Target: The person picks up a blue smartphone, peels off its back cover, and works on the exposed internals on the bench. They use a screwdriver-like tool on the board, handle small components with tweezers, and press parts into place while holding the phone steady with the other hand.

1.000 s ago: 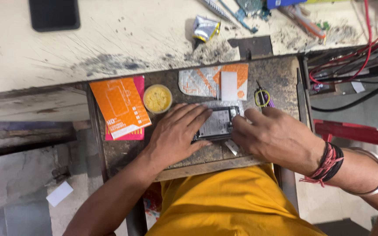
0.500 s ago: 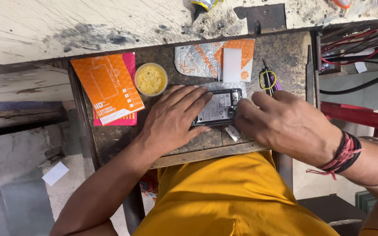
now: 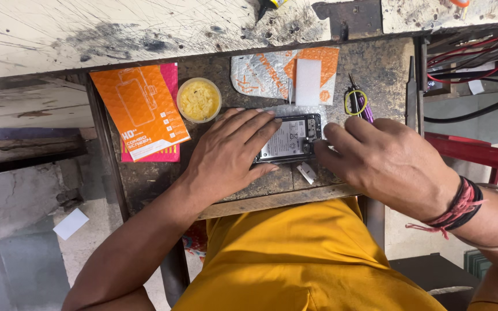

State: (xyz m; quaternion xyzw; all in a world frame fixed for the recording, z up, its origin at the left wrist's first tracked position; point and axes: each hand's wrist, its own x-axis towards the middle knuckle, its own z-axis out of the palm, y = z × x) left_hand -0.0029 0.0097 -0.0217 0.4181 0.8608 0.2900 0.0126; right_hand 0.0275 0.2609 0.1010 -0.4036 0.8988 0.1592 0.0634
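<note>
Left hand (image 3: 226, 154) covers the phone's (image 3: 293, 138) left end; right hand (image 3: 388, 163) hides its right edge — fingertip contact not discernible. Pink packet (image 3: 171, 86) mostly hidden under orange box (image 3: 139, 109).

Head-worn, looking straight down, close over the worn workbench (image 3: 376, 63) and lap; single view only.
</note>
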